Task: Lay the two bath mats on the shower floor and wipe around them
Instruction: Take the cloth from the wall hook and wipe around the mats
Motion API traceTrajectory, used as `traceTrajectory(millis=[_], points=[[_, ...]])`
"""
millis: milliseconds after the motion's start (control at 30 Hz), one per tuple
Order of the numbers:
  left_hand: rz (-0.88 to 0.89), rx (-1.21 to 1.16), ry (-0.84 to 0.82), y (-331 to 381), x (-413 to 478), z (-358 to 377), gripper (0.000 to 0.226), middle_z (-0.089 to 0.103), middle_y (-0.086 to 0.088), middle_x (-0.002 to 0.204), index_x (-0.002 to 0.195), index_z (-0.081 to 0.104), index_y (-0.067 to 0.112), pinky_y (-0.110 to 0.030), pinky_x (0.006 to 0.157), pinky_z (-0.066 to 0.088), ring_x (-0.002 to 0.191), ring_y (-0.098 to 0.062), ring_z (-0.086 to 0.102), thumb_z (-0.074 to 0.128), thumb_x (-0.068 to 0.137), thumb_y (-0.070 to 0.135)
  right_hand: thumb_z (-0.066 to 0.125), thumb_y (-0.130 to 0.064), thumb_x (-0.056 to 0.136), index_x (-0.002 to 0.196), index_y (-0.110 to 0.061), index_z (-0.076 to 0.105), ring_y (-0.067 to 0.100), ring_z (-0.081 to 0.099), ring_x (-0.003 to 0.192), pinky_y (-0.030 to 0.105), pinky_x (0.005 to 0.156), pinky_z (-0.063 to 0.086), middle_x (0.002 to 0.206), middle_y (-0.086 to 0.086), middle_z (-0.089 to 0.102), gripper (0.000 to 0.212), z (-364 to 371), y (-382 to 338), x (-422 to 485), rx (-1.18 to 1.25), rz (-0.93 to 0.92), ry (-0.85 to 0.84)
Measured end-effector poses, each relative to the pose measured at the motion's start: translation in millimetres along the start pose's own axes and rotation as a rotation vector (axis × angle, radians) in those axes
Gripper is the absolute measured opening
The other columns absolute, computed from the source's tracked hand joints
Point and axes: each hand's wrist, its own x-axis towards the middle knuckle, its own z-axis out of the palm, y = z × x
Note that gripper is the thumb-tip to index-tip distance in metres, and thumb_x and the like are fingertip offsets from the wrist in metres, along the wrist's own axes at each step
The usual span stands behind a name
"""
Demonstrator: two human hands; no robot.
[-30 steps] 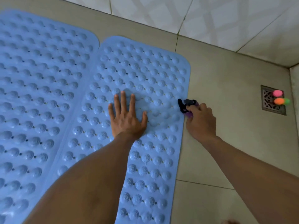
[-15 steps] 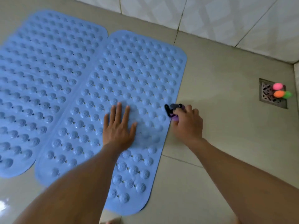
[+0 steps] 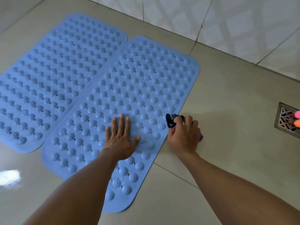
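**Wiping down the right mat's outer edge**

Both hands are sitting lower on the right-hand mat (image 3: 142,95) than a second ago, nearer its rounded bottom end, and more of the floor (image 3: 227,159) is showing as the view pulls back; the left-hand mat (image 3: 61,75) is now visible almost whole.

Both blue mats are lying flat on the tiled floor, side by side, their long edges touching or slightly overlapping, and their long axes running roughly from 7 o'clock to 1 o'clock. The left hand (image 3: 121,140) is pressing palm-down on the right-hand mat, fingers (image 3: 121,122) spread and straight, holding it in place. The right hand (image 3: 184,136) is resting on the tile just beside the mat's outer edge, at about 3 o'clock from the left hand, its fingers curled closed around a small purple cloth or scrubber with a black loop (image 3: 170,121) poking out; what exactly it is, I cannot tell.

Laying looks finished, and wiping is judged to be under way. Since the uncleaned strip is running along that same edge toward 7 o'clock, the right hand is the nearer one and should be following the edge without lifting it. A floor drain (image 3: 283,120) with bright coloured objects (image 3: 297,118) is lying well apart at 3 o'clock.
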Motion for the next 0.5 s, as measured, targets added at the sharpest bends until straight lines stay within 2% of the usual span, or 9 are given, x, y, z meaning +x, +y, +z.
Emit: traceTrajectory(millis=[67,200,367,500], points=[[-0.019,0.002,-0.034,0.2,1.0,-1.2,0.088,-0.05,0.0,0.154,0.152,-0.036,0.023,-0.051,0.123,-0.017,0.144,-0.026,-0.042,0.012,0.096,0.072,0.038,-0.028,0.073,0.092,-0.012,0.062,0.034,0.05,0.08,0.039,0.06,0.039,0.091,0.013,0.053,0.035,-0.2,1.2,3.1,0.025,-0.007,-0.008],[-0.037,0.018,0.038,1.7,3.2,6.0,0.089,-0.049,0.001,0.155,0.151,-0.037,0.025,-0.048,0.122,-0.02,0.145,-0.027,-0.042,0.002,0.089,0.075,0.057,-0.024,0.071,0.091,-0.013,0.061,0.034,0.05,0.081,0.039,0.06,0.036,0.094,0.012,0.053,0.024,9.0,0.8,3.4,-0.002,-0.007,0.021],[-0.027,0.019,0.121,2.9,-3.1,13.0,0.085,-0.042,0.001,0.159,0.154,-0.031,0.024,-0.049,0.123,-0.019,0.147,-0.026,-0.038,0.006,0.095,0.072,0.067,-0.022,0.074,0.102,-0.013,0.061,0.035,0.053,0.088,0.041,0.067,0.039,0.1,0.013,0.055,0.03,4.2,-12.7,-8.8,-0.004,0.071,-0.023],[0.032,0.0,0.182,-6.8,-23.6,27.3,0.078,-0.036,0.003,0.163,0.156,-0.027,0.03,-0.047,0.124,-0.018,0.149,-0.022,-0.035,0.007,0.098,0.069,0.065,-0.019,0.077,0.101,-0.015,0.062,0.035,0.052,0.089,0.04,0.068,0.039,0.101,0.01,0.055,0.024,-3.1,-5.9,-35.2,-0.006,-0.048,-0.071]])
